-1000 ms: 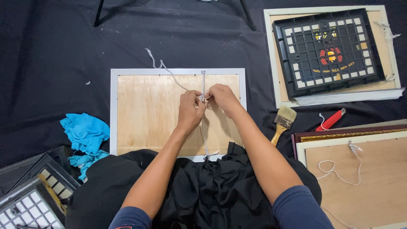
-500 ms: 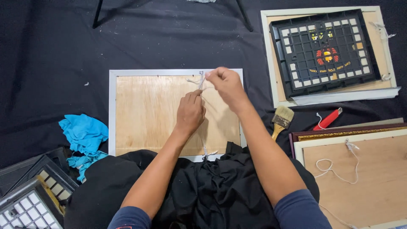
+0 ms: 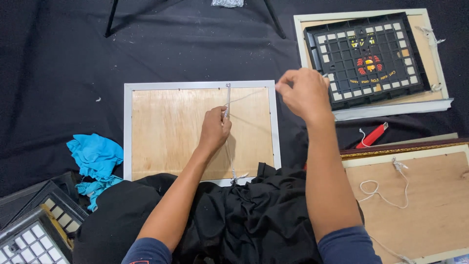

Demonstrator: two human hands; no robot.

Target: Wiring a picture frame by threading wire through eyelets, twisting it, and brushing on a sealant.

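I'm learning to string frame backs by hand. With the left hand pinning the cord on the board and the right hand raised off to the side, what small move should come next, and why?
Probably keep drawing the right hand outward until the string lies taut. The left hand pinches it at mid-board on the wooden frame back, and a thin strand slants from there toward the right hand's fingers, so some slack may remain.

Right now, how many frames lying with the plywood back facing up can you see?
3. One silver-edged frame lies in the middle under both hands, one cream frame at the upper right carries a black grid, and one lies at the lower right. Others may be hidden.
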